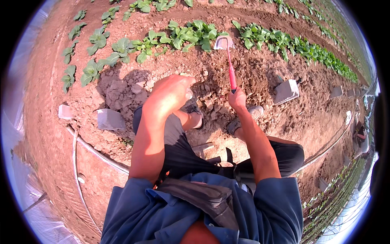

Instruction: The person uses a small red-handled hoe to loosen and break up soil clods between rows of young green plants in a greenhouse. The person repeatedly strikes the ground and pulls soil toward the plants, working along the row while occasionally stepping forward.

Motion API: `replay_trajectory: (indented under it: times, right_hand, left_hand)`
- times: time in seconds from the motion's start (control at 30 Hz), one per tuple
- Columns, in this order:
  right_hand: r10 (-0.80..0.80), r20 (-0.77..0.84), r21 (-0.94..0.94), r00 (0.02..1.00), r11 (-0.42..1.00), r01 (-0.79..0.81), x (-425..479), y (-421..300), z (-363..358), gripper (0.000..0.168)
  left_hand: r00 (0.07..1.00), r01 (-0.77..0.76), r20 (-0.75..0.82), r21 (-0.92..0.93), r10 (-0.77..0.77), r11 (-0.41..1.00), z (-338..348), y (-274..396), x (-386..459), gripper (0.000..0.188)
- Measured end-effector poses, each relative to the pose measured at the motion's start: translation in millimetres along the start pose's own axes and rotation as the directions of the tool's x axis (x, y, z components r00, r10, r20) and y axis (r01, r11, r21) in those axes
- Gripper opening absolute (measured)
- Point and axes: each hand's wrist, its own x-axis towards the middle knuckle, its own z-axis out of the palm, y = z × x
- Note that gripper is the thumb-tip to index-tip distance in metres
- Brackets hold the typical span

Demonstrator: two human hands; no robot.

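Observation:
My right hand (237, 98) grips the dark end of a hand hoe's red handle (232, 76). The hoe's metal blade (224, 42) lies at the edge of a row of leafy green plants (198, 33). To the left, my left hand (172, 90) is raised over the loose, cloddy soil (210, 73), its fingers curled. Something small and pale shows at its fingertips; what it is, and whether the hand holds it, I cannot tell.
Grey blocks stand on the soil at the left (111, 119) and right (286, 91). A pale pole or hose (97, 151) curves across the ground behind my legs. Broad-leaved seedlings (90, 72) grow at the upper left. Both my feet rest on the soil below my hands.

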Motion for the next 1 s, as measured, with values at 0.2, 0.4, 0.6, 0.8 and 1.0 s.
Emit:
replay_trajectory:
  times: [0.2,0.4,0.6,0.8,1.0]
  right_hand:
    - [0.272,0.247,-0.039,0.930,0.962,-0.271,81.8,17.1,24.9,0.043]
    - [0.185,0.329,-0.131,0.926,0.980,-0.149,55.9,12.1,39.1,0.046]
    - [-0.011,0.434,-0.141,0.901,0.987,0.080,-4.5,5.1,13.8,0.048]
    - [-0.134,0.286,-0.086,0.949,0.983,0.165,-56.3,35.7,17.3,0.035]
    - [-0.086,0.255,-0.004,0.963,0.996,0.090,-115.6,27.6,0.6,0.045]
  left_hand:
    - [0.995,0.099,0.038,-0.125,-0.095,0.987,-3.0,7.3,-1.8,0.038]
    - [0.999,0.034,0.008,-0.054,-0.033,0.998,-1.4,-10.0,0.8,0.041]
    - [0.993,0.085,-0.069,-0.080,-0.090,0.993,-13.3,-18.4,-1.0,0.040]
    - [0.992,0.126,-0.006,-0.182,-0.129,0.975,-9.9,-10.8,-2.6,0.042]
    - [0.991,0.126,-0.012,-0.180,-0.131,0.976,-12.1,-12.1,-3.0,0.042]
